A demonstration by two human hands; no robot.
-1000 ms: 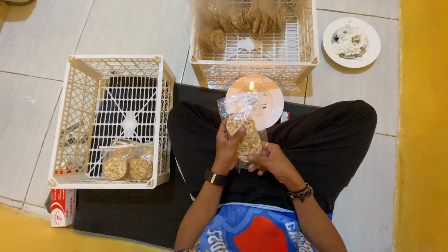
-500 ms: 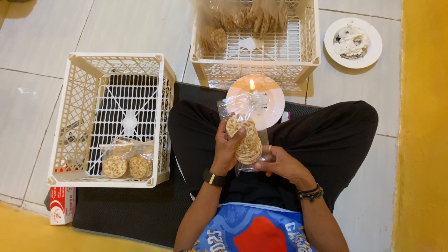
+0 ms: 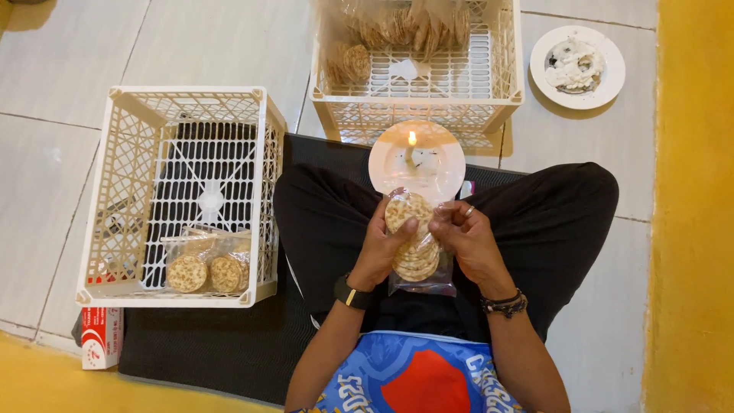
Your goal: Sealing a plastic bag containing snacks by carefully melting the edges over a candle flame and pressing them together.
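Left hand [image 3: 384, 248] and right hand [image 3: 468, 237] both grip a clear bag of round crackers [image 3: 414, 243] above the lap, near the lit candle [image 3: 411, 141]. Light, crinkly, brittle contents; best held by the bag's edges.

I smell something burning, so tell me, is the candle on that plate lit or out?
Lit. The candle on the white plate shows a small bright flame at its top.
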